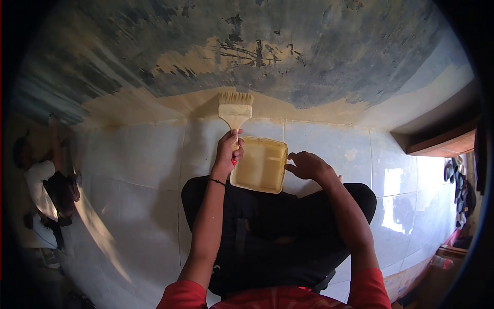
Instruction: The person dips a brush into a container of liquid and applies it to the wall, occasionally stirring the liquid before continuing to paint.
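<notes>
My left hand is closed round the handle of a wide, flat paintbrush. Its pale bristles point up toward the wall, and a bit of red shows at the handle's end. Beside that hand, in front of my crossed legs, is a shallow yellowish plastic tray with pale liquid in it. My right hand is at the tray's right rim, thumb and forefinger apart with their tips right at the edge.
Ahead stands a wall with patchy grey-blue and beige paint. Pale floor tiles surround me. Another person is by the wall at far left. A wooden ledge juts out at right, with shoes beyond.
</notes>
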`<action>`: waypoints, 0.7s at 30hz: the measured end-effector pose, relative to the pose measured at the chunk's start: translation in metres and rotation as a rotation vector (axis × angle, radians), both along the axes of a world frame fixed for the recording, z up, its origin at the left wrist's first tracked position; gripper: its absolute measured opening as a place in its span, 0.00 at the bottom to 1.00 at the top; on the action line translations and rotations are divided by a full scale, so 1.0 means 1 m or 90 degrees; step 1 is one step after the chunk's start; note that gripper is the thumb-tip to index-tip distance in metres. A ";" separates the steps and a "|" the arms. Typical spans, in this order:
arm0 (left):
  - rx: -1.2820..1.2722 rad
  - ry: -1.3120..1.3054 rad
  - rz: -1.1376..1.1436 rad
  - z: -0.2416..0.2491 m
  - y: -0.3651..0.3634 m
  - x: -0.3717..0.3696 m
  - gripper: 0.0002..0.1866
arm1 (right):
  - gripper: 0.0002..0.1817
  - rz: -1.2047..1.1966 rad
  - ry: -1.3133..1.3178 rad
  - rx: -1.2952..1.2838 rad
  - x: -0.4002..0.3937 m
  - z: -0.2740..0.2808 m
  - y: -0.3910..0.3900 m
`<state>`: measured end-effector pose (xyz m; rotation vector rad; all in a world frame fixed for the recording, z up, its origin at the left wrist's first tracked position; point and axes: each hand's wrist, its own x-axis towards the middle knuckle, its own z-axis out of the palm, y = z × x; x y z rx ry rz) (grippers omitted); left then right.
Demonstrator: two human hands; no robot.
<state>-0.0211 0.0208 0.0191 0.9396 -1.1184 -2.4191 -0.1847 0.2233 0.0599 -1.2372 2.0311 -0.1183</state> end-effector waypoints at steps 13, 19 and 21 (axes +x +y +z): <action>0.103 -0.070 -0.026 0.009 -0.011 0.024 0.14 | 0.25 -0.026 0.014 -0.031 0.001 0.017 0.013; 0.176 -0.172 -0.033 0.003 -0.040 0.044 0.13 | 0.24 -0.024 0.013 -0.050 0.002 0.011 0.011; 0.206 -0.200 -0.030 -0.006 -0.054 0.042 0.12 | 0.24 -0.022 0.011 -0.044 0.003 0.012 0.012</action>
